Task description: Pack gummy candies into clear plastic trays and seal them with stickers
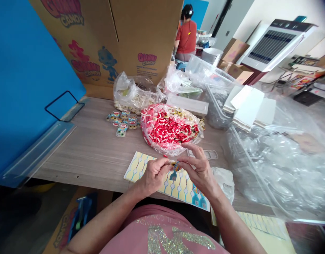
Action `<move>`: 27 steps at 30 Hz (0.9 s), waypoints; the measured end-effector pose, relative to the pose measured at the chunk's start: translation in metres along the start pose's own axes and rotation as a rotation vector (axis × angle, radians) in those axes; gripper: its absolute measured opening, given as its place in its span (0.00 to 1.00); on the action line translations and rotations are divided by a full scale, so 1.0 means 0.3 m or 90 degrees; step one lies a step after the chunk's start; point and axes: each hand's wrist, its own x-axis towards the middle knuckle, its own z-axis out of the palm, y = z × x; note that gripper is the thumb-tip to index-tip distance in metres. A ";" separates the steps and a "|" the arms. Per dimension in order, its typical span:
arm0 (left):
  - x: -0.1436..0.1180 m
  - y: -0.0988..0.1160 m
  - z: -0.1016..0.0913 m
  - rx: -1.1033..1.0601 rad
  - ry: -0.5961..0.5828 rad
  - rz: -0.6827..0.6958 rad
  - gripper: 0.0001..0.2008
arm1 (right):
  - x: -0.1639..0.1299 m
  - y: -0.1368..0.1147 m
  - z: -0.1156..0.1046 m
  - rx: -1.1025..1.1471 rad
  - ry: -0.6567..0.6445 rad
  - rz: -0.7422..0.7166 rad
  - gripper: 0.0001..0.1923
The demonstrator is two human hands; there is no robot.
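Note:
My left hand (154,173) and my right hand (201,171) meet above a sticker sheet (141,164), thumbs and forefingers pinching a small candy pack (173,163). A blue printed label (174,175) hangs down from the pack between them. The sheet shows rows of peeled gaps, with a few blue labels (198,201) at its right end. Just beyond my fingers sits an open plastic bag of red and white candies (170,127), with eyeball-like candies along its far side. An outlined clear plastic tray (211,154) lies beside my right hand.
Several labelled packs (122,128) lie on the left of the table (96,148). Behind stand a bag of pale candies (136,93) and a big cardboard box (141,38). Clear bins (241,148) of plastic pieces and white cards (248,106) fill the right. A co-worker (187,35) sits farther back.

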 end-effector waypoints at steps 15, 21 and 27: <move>0.010 -0.055 0.051 -0.178 0.110 -0.087 0.11 | -0.047 0.010 0.141 0.668 0.018 0.371 0.08; 0.042 -0.043 0.012 -0.214 -0.007 -0.183 0.19 | 0.034 0.024 0.022 0.335 -0.161 0.226 0.05; 0.054 -0.045 -0.022 -0.135 0.035 -0.190 0.08 | 0.079 0.003 0.026 0.030 -0.114 0.064 0.06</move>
